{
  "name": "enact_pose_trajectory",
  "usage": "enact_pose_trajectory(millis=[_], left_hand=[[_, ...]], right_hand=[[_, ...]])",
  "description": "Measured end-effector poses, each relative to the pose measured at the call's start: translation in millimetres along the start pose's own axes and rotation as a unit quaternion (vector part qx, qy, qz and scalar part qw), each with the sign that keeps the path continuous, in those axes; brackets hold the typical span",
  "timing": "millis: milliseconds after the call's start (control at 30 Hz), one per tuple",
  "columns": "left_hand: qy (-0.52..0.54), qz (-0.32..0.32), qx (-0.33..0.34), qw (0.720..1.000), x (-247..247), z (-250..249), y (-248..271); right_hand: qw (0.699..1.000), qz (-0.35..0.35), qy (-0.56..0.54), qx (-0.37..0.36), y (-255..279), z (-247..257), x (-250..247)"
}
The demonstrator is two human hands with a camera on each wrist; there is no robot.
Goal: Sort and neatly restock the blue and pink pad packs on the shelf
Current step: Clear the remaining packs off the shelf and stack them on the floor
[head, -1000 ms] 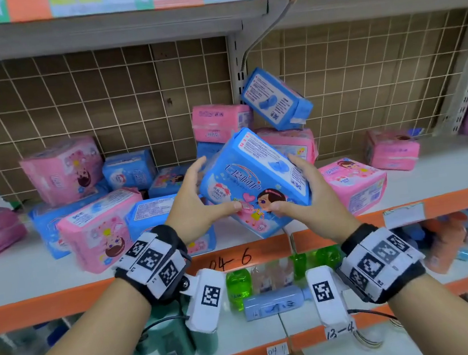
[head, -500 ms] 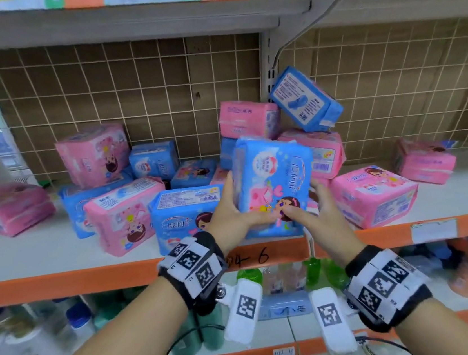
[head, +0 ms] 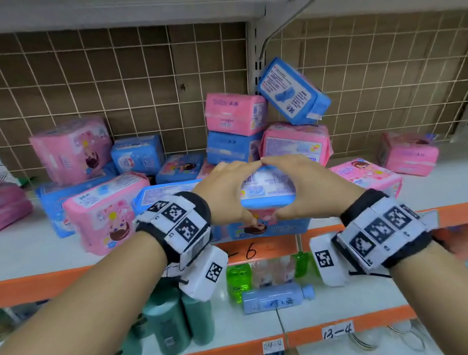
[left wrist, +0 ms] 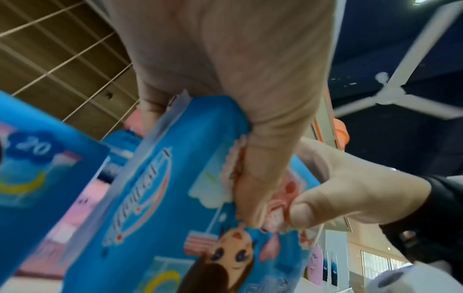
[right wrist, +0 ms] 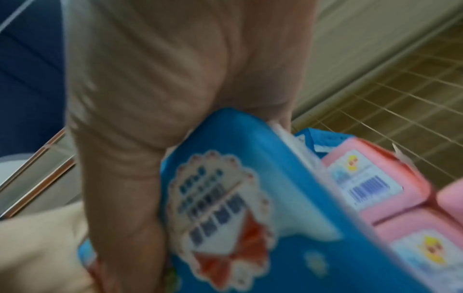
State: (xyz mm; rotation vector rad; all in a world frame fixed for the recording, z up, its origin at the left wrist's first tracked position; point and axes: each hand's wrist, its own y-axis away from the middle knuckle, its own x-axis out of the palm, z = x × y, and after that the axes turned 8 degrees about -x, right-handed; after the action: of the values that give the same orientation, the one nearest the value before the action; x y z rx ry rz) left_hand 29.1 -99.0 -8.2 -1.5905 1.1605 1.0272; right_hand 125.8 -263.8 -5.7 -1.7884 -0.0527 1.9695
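Observation:
Both hands grip one blue pad pack (head: 266, 186) that stands upright near the shelf's front edge (head: 63, 282). My left hand (head: 224, 196) wraps its left side and my right hand (head: 307, 187) its right side, fingers over the top and thumbs on the cartoon-girl front. The left wrist view shows this blue pack (left wrist: 175, 198) with both thumbs pressing its front. In the blurred right wrist view the pack (right wrist: 250, 218) lies under my palm. Another blue pack (head: 164, 191) stands just left of it. Pink packs (head: 104, 214) (head: 365, 173) flank these.
Behind is a jumbled pile: a pink pack (head: 233, 112) on a blue one (head: 232, 148), a tilted blue pack (head: 293, 90) against the upright post (head: 254, 65), more pink (head: 73, 150) and blue (head: 138, 155) packs at the left. Bottles (head: 274, 297) lie on the shelf below.
The blue pack, held tilted in the air a second ago, was turned upright and lowered onto the shelf front beside the other blue pack. Both hands kept their grip and shifted over its top.

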Motion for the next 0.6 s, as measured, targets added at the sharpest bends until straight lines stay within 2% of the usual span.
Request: enact_pose_trajectory(millis=[167, 267, 333, 400, 433, 533, 600], left_hand=[[-0.014, -0.07, -0.003, 0.997, 19.9, 4.7, 4.3], [0.019, -0.086, -0.081, 0.993, 25.4, 3.3, 2.3], [0.088, -0.114, -0.143, 0.979, 24.4, -1.5, -1.9], [0.135, -0.144, -0.171, 0.965, 25.4, -9.6, -3.5], [0.143, -0.156, -0.17, 0.962, 27.1, -15.2, -2.9], [0.169, -0.161, -0.145, 0.961, 36.6, -35.0, 4.0], [0.2, -0.142, -0.108, 0.963, 44.0, -46.4, 9.0]], right_hand=[[0.998, -0.021, 0.057, -0.017, 1.6, -2.3, 21.7], [0.997, -0.041, 0.063, 0.006, 5.2, -7.7, 25.7], [0.989, -0.129, 0.054, 0.052, 7.0, -7.9, 27.3], [0.973, -0.204, -0.02, 0.11, 9.3, -2.5, 30.7], [0.962, -0.218, -0.083, 0.143, 9.9, 0.0, 32.6], [0.906, -0.207, -0.284, 0.237, 10.8, 5.0, 36.0], [0.884, -0.194, -0.344, 0.252, 10.1, 6.2, 37.1]])
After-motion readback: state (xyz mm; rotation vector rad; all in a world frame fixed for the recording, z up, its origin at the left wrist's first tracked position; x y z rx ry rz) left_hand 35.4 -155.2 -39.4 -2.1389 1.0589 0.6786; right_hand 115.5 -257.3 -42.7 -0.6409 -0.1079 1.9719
